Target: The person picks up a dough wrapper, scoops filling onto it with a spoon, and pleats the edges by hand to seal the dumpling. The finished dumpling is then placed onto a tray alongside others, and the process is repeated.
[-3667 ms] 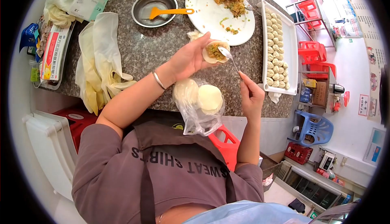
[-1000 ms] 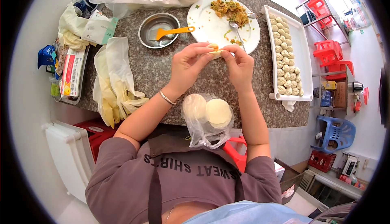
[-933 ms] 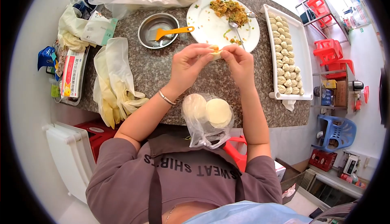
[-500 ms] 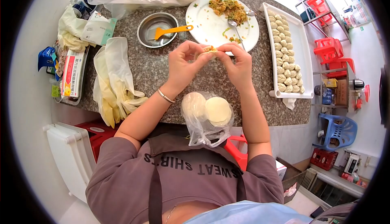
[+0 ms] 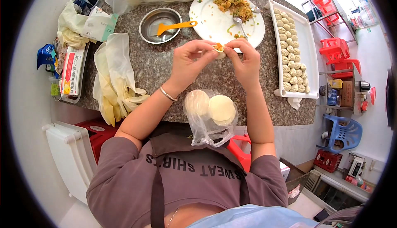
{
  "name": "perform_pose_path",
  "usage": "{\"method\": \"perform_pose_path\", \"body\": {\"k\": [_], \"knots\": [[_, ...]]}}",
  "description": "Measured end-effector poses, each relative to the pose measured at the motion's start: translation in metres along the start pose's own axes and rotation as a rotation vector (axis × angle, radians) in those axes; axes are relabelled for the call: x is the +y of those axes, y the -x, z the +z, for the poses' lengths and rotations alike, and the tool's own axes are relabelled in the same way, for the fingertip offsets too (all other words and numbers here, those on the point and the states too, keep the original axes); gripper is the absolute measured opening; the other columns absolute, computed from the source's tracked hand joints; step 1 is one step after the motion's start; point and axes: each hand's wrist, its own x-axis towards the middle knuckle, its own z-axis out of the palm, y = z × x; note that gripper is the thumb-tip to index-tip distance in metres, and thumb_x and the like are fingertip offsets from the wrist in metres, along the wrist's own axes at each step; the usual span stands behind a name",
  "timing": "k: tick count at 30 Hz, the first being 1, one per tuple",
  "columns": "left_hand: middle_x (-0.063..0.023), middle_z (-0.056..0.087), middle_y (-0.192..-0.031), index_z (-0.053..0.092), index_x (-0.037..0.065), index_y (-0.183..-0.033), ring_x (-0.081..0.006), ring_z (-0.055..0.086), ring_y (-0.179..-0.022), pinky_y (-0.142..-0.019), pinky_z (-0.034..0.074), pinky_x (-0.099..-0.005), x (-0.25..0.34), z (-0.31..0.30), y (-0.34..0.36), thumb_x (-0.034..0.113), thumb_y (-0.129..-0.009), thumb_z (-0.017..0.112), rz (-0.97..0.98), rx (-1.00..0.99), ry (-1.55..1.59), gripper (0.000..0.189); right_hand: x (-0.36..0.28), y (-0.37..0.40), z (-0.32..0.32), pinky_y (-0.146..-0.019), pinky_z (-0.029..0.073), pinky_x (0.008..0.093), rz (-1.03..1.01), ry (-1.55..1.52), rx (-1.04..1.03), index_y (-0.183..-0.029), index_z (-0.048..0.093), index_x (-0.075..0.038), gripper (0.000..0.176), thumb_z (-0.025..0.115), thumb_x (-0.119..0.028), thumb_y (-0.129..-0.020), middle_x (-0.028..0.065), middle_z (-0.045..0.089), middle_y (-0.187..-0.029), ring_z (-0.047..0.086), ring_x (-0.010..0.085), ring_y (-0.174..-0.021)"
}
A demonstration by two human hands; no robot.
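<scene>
Left hand (image 5: 187,64) and right hand (image 5: 247,64) are pinching a filled wrapper (image 5: 221,55) between them, near the white plate (image 5: 199,24); small, even pinches should be helping seal the filling (image 5: 219,46) inside

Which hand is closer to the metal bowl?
Left. The left hand is just below the metal bowl and slightly to its right in the picture; the right hand is farther off to the bowl's right, also lower.
</scene>
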Motion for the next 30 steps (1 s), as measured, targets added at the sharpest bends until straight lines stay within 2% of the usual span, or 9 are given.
{"method": "perform_pose_path", "body": {"k": [3, 6, 8, 11, 15, 17, 20, 24, 30], "knots": [[-0.0124, 0.068, -0.106, 0.07, -0.001, -0.096, -0.0154, 0.067, -0.095, -0.081, 0.056, -0.027, 0.001, 0.001, 0.001, 0.002, -0.083, 0.073, -0.079, 0.083, 0.005, 0.014, -0.003, 0.0, 0.002, -0.073, 0.048, 0.0322, -0.057, 0.082, 0.011, -0.084, 0.068, -0.001, 0.007, 0.071, -0.006, -0.081, 0.0093, 0.067, -0.084, 0.063, 0.0227, -0.08], [-0.0118, 0.065, -0.111, 0.068, 0.0, -0.104, -0.0156, 0.065, -0.097, -0.082, 0.056, -0.0255, 0.008, 0.003, 0.0, 0.0, -0.084, 0.071, -0.075, 0.119, -0.14, 0.021, -0.001, 0.0, 0.001, -0.073, 0.049, 0.0327, -0.094, 0.122, -0.009, -0.086, 0.068, -0.001, 0.008, 0.071, -0.005, -0.08, 0.01, 0.067, -0.085, 0.064, 0.0245, -0.081], [-0.0116, 0.065, -0.111, 0.068, 0.0, -0.106, -0.0157, 0.065, -0.097, -0.082, 0.056, -0.0254, 0.008, 0.0, -0.002, 0.0, -0.084, 0.07, 0.055, -0.005, -0.342, 0.022, 0.0, 0.001, 0.002, -0.073, 0.049, 0.033, -0.082, 0.121, 0.039, -0.085, 0.068, -0.001, 0.007, 0.071, -0.005, -0.08, 0.0097, 0.067, -0.084, 0.063, 0.0245, -0.08], [-0.0119, 0.065, -0.111, 0.068, -0.001, -0.107, -0.016, 0.065, -0.098, -0.082, 0.056, -0.0254, 0.0, -0.006, -0.003, -0.001, -0.085, 0.069, 0.173, -0.068, -0.391, 0.022, 0.0, 0.002, 0.002, -0.073, 0.048, 0.0326, -0.086, 0.141, 0.051, -0.085, 0.067, -0.001, 0.007, 0.07, -0.005, -0.08, 0.0096, 0.067, -0.084, 0.063, 0.0243, -0.079], [-0.0124, 0.065, -0.11, 0.069, -0.002, -0.104, -0.0156, 0.065, -0.097, -0.082, 0.056, -0.0254, 0.001, -0.005, -0.003, -0.001, -0.086, 0.068, 0.166, -0.082, -0.382, 0.018, 0.005, 0.0, 0.0, -0.074, 0.048, 0.0316, -0.043, 0.039, 0.063, -0.084, 0.066, -0.001, 0.005, 0.069, -0.005, -0.081, 0.0085, 0.066, -0.082, 0.063, 0.0223, -0.079], [-0.0125, 0.065, -0.109, 0.07, -0.002, -0.101, -0.0151, 0.065, -0.096, -0.081, 0.056, -0.0256, 0.001, -0.001, -0.003, -0.002, -0.086, 0.068, 0.056, -0.03, -0.116, 0.016, 0.006, 0.0, -0.003, -0.074, 0.047, 0.0306, 0.045, -0.061, 0.025, -0.083, 0.065, -0.001, 0.005, 0.069, -0.005, -0.081, 0.0074, 0.066, -0.081, 0.062, 0.0199, -0.078], [-0.0127, 0.065, -0.109, 0.069, -0.003, -0.101, -0.0147, 0.064, -0.096, -0.081, 0.056, -0.0256, 0.002, -0.004, -0.002, -0.003, -0.086, 0.067, 0.098, -0.108, -0.209, 0.015, 0.002, -0.003, -0.009, -0.075, 0.047, 0.0302, 0.072, -0.063, -0.078, -0.083, 0.065, -0.001, 0.006, 0.069, -0.005, -0.081, 0.0069, 0.065, -0.081, 0.061, 0.0183, -0.078], [-0.0118, 0.066, -0.108, 0.068, -0.002, -0.1, -0.0145, 0.065, -0.095, -0.08, 0.056, -0.0251, 0.001, -0.004, -0.002, -0.002, -0.086, 0.067, 0.154, -0.122, -0.238, 0.014, -0.001, -0.001, -0.004, -0.074, 0.047, 0.0299, 0.004, -0.01, -0.07, -0.082, 0.065, 0.0, 0.008, 0.07, -0.006, -0.08, 0.0073, 0.065, -0.082, 0.062, 0.0186, -0.077], [-0.01, 0.07, -0.1, 0.068, 0.0, -0.101, -0.0121, 0.068, -0.084, -0.074, 0.057, -0.024, 0.006, -0.001, 0.0, 0.001, -0.084, 0.07, -0.033, 0.079, -0.214, 0.018, -0.006, 0.001, 0.005, -0.073, 0.049, 0.0304, -0.042, 0.056, 0.007, -0.083, 0.068, 0.0, 0.007, 0.071, -0.005, -0.08, 0.0087, 0.067, -0.084, 0.064, 0.0202, -0.08]]}}
